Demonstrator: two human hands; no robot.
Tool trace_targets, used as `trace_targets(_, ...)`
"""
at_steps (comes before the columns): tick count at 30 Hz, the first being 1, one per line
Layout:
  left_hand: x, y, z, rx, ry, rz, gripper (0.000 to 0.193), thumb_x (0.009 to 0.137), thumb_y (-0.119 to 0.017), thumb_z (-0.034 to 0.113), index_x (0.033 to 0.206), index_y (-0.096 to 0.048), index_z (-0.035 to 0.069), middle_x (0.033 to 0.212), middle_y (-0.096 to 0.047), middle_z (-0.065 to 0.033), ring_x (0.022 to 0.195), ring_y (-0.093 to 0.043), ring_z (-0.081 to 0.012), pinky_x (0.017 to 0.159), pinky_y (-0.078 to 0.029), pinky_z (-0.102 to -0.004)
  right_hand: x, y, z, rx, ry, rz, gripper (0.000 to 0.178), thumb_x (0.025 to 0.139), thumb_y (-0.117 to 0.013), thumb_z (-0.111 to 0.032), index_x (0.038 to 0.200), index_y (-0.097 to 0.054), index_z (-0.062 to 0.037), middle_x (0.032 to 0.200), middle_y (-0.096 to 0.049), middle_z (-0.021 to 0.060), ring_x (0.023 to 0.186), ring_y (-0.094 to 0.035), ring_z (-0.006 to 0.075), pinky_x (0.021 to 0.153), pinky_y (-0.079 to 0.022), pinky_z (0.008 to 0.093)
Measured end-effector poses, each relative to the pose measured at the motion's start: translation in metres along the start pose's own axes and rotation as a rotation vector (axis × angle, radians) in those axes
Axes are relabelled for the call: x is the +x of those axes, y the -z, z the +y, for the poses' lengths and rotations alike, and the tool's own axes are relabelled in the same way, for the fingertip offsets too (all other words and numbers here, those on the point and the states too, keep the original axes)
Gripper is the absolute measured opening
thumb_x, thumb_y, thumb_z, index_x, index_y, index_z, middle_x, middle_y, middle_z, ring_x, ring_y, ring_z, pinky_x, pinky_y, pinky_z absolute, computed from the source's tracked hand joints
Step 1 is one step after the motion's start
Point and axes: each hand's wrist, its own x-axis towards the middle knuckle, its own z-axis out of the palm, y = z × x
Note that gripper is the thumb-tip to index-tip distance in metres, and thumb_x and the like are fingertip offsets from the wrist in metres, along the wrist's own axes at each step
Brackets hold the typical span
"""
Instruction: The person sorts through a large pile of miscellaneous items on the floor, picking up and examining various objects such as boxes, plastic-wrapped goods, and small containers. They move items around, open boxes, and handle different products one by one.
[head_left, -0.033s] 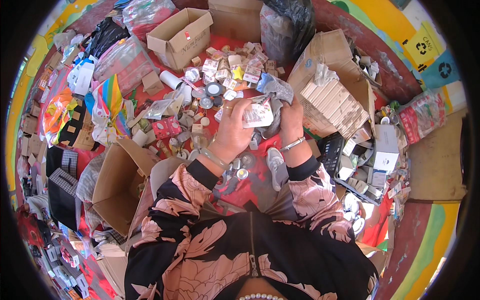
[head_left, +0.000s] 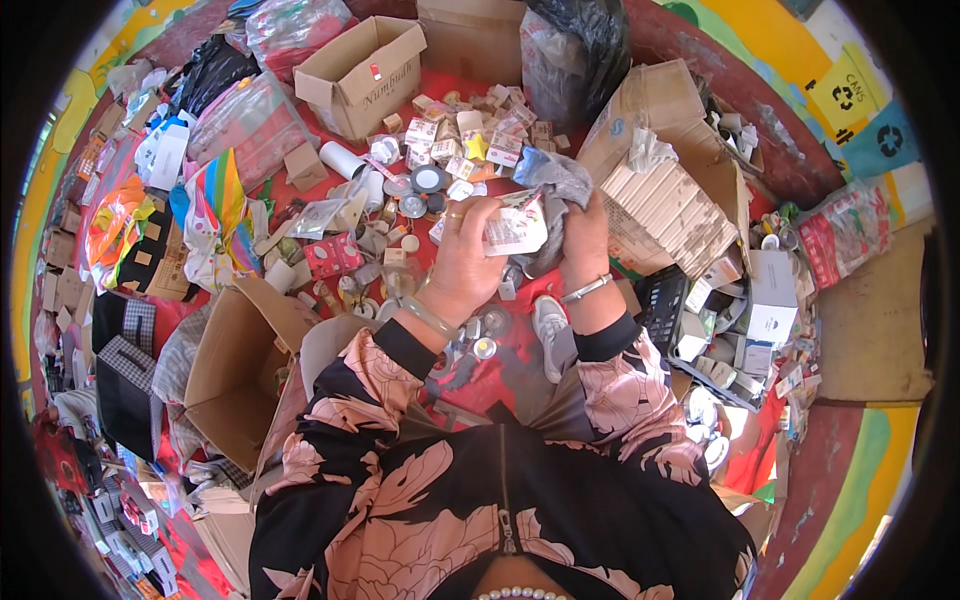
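Red floor below: left grip holds a white package, right grip (partly hidden) grey cloth.

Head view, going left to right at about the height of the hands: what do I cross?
Orange plastic bag → rainbow-striped bag → red pack → left hand → white printed piece → right hand → black crate → white box → red-and-clear plastic bag.

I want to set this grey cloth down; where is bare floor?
A red floor patch lies between the white shoe and the round pieces; a narrow red strip separates the open carton and small boxes. Crowded: the black crate, and beyond the grey cloth.
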Motion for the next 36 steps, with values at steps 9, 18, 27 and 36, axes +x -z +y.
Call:
trace_targets(9,0.006,0.009,-0.001,0.174,-0.127,0.011,0.042,0.066,-0.057,-0.006,0.106,-0.052,0.006,0.104,-0.048,-0.0151,0.096,-0.049,-0.0351,0.080,-0.044,-0.0393,-0.010,0.008,-0.053,0.257,-0.295,-0.083,0.023,0.079,-0.050,-0.001,0.103,-0.051,0.0001,0.092,-0.060,0.0093,0.078,-0.059,0.0176,0.068,-0.049,0.0278)
trace_targets(18,0.003,0.010,-0.003,0.364,-0.303,0.006,0.046,0.059,-0.058,-0.008,0.103,-0.055,0.007,0.105,-0.046,-0.0133,0.096,-0.051,-0.0345,0.080,-0.046,-0.0405,-0.026,0.002,-0.050,-0.446,0.188,-0.087,0.027,0.073,-0.057,-0.012,0.095,-0.051,0.0023,0.082,-0.061,0.0261,0.084,-0.058,0.0409,0.072,-0.046,0.0434)
trace_targets(27,0.005,0.012,-0.003,0.331,-0.145,-0.019,0.049,0.056,-0.058,-0.007,0.103,-0.056,0.007,0.103,-0.048,-0.0142,0.096,-0.050,-0.0350,0.079,-0.045,-0.0400,-0.053,-0.006,-0.070,-0.576,0.318,-0.104,0.036,0.074,-0.056,-0.011,0.106,-0.042,-0.0025,0.082,-0.059,0.0262,0.081,-0.057,0.0433,0.069,-0.046,0.0471)
trace_targets(36,-0.006,-0.001,-0.010,0.032,0.155,0.013,0.051,0.057,-0.070,-0.003,0.104,-0.053,0.006,0.096,-0.054,-0.0113,0.086,-0.056,-0.0288,0.073,-0.046,-0.0344,-0.029,-0.009,-0.056,-0.641,0.225,-0.007,0.031,0.075,-0.057,-0.014,0.103,-0.046,-0.0061,0.078,-0.060,0.0259,0.077,-0.058,0.0431,0.067,-0.046,0.0480)
